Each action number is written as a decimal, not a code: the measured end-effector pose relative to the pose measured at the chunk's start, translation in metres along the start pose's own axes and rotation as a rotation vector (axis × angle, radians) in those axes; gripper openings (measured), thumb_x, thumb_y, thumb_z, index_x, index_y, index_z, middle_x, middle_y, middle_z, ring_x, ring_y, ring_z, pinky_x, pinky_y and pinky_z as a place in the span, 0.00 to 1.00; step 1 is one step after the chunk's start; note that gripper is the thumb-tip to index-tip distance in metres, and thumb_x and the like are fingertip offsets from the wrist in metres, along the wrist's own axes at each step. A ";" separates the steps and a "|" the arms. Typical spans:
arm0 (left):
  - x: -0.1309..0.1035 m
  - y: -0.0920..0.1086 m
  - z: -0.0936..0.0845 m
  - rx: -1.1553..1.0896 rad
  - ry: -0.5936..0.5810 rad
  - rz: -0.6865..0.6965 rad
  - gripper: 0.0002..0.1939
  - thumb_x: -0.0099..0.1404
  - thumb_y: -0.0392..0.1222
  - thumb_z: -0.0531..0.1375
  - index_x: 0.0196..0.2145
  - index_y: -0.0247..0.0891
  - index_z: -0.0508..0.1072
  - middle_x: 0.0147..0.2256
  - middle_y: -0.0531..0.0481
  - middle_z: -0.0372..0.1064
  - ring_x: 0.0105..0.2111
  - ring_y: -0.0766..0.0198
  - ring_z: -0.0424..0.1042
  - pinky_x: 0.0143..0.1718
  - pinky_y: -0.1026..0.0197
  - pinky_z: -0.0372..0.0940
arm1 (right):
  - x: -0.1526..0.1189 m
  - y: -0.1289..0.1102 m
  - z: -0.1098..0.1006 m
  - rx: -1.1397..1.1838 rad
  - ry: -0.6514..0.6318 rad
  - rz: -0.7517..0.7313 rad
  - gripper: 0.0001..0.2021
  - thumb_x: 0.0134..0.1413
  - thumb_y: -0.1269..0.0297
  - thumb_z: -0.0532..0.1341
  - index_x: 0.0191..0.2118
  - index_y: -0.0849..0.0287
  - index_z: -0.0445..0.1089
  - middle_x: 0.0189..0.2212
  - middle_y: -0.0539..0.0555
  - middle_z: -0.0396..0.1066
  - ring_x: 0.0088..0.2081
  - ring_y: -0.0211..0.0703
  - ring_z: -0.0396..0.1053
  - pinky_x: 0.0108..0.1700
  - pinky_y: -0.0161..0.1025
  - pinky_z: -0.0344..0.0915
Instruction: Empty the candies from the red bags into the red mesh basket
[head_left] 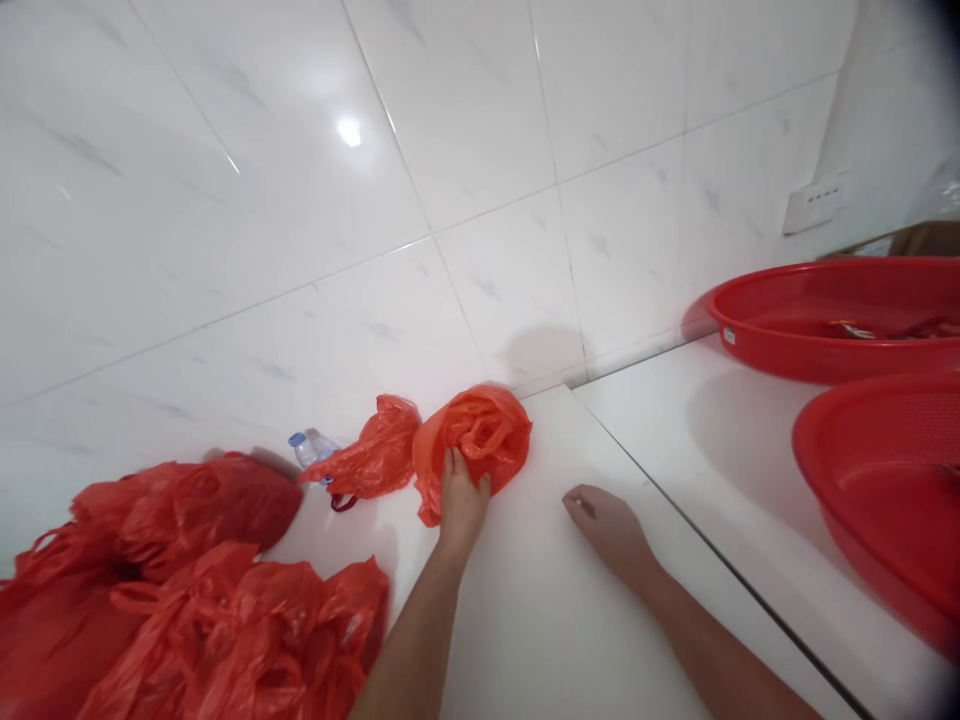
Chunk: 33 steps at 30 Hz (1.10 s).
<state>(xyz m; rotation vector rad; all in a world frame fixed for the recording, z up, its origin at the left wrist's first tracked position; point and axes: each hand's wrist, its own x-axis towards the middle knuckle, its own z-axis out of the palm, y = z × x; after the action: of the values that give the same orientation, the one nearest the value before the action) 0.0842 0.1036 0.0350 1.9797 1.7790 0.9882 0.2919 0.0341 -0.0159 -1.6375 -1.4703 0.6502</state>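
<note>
White tiled wall (pixel 300 220) at far side, white tabletop (pixel 540 620) below, seam running along its right part. Bunched orange-red bag (pixel 495 425) sits mid-table, far edge, by the wall. Left hand (pixel 463 505) on it, fingers against the plastic; can't tell if gripping. Right hand (pixel 607 520) just right of the bag, curled into a loose fist. Crumpled red bag (pixel 386 450) and clear bottle (pixel 304 450) to left; piled red bags (pixel 232 620) near left. Two red basins (pixel 825 470) on right.
</note>
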 end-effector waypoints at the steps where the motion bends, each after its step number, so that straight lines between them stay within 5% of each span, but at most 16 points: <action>1: -0.013 -0.001 0.001 0.008 -0.003 0.006 0.34 0.63 0.38 0.55 0.63 0.28 0.47 0.66 0.33 0.36 0.65 0.50 0.38 0.63 0.49 0.44 | 0.000 0.000 0.000 -0.002 -0.002 0.008 0.12 0.54 0.57 0.51 0.31 0.53 0.69 0.22 0.47 0.65 0.26 0.41 0.64 0.30 0.37 0.56; 5: -0.070 -0.010 0.003 0.051 -0.088 0.131 0.34 0.64 0.38 0.53 0.65 0.34 0.45 0.67 0.40 0.35 0.66 0.53 0.37 0.63 0.48 0.46 | -0.005 -0.007 0.004 0.050 -0.020 0.013 0.21 0.49 0.54 0.57 0.50 0.52 0.66 0.25 0.46 0.65 0.28 0.41 0.65 0.33 0.38 0.61; 8: -0.103 -0.021 0.007 0.086 -0.175 0.266 0.35 0.63 0.37 0.52 0.65 0.38 0.45 0.66 0.41 0.38 0.65 0.51 0.42 0.61 0.45 0.50 | -0.014 -0.017 0.010 0.181 -0.107 -0.122 0.37 0.40 0.56 0.65 0.59 0.52 0.56 0.42 0.53 0.68 0.43 0.47 0.67 0.44 0.43 0.63; 11: -0.118 -0.028 0.010 0.091 -0.264 0.344 0.32 0.62 0.35 0.52 0.64 0.40 0.50 0.65 0.41 0.45 0.64 0.49 0.47 0.60 0.41 0.51 | -0.022 -0.023 0.017 0.282 -0.208 -0.272 0.37 0.41 0.63 0.63 0.61 0.53 0.54 0.56 0.58 0.60 0.56 0.51 0.59 0.54 0.48 0.58; 14: -0.119 -0.033 0.011 0.032 -0.283 0.320 0.32 0.62 0.37 0.54 0.63 0.42 0.52 0.64 0.42 0.47 0.63 0.49 0.49 0.60 0.40 0.50 | -0.023 -0.022 0.022 0.362 -0.242 -0.212 0.28 0.46 0.71 0.53 0.57 0.53 0.59 0.46 0.55 0.70 0.47 0.46 0.67 0.49 0.46 0.62; 20: -0.111 -0.042 0.014 -0.225 -0.091 0.075 0.31 0.63 0.40 0.54 0.63 0.39 0.52 0.63 0.39 0.47 0.62 0.51 0.51 0.58 0.45 0.55 | -0.009 -0.017 0.012 0.706 -0.189 0.034 0.15 0.33 0.73 0.49 0.30 0.58 0.67 0.28 0.49 0.70 0.30 0.40 0.68 0.33 0.37 0.64; 24: -0.104 -0.041 0.012 -0.472 0.015 -0.095 0.32 0.63 0.42 0.55 0.63 0.41 0.49 0.63 0.38 0.46 0.56 0.54 0.62 0.52 0.52 0.63 | 0.001 -0.012 -0.006 0.994 -0.209 0.280 0.12 0.30 0.70 0.52 0.28 0.57 0.65 0.21 0.48 0.68 0.22 0.38 0.65 0.27 0.36 0.63; 27: -0.099 -0.037 0.005 -0.624 0.045 -0.199 0.34 0.64 0.45 0.55 0.64 0.44 0.45 0.65 0.40 0.40 0.55 0.55 0.64 0.49 0.55 0.65 | 0.003 -0.007 -0.016 1.131 -0.242 0.334 0.10 0.33 0.68 0.55 0.29 0.57 0.64 0.24 0.50 0.70 0.26 0.43 0.69 0.30 0.40 0.65; 30: -0.101 -0.029 -0.002 -0.618 0.048 -0.152 0.33 0.64 0.49 0.54 0.63 0.46 0.47 0.64 0.40 0.43 0.54 0.54 0.63 0.49 0.53 0.65 | 0.001 -0.008 -0.018 1.206 -0.290 0.285 0.09 0.41 0.64 0.57 0.33 0.57 0.64 0.27 0.52 0.72 0.31 0.45 0.71 0.34 0.41 0.66; 33: -0.111 -0.017 -0.003 -0.492 0.097 0.106 0.35 0.61 0.54 0.57 0.62 0.45 0.51 0.61 0.39 0.50 0.56 0.49 0.60 0.52 0.47 0.60 | -0.005 -0.011 -0.012 1.181 -0.355 0.264 0.09 0.41 0.65 0.60 0.34 0.58 0.66 0.24 0.50 0.71 0.26 0.42 0.70 0.31 0.38 0.65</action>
<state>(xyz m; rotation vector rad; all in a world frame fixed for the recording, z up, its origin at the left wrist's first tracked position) 0.0700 -0.0006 -0.0057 1.7451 1.3138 1.4171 0.2951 0.0266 -0.0008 -0.7716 -0.7470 1.6245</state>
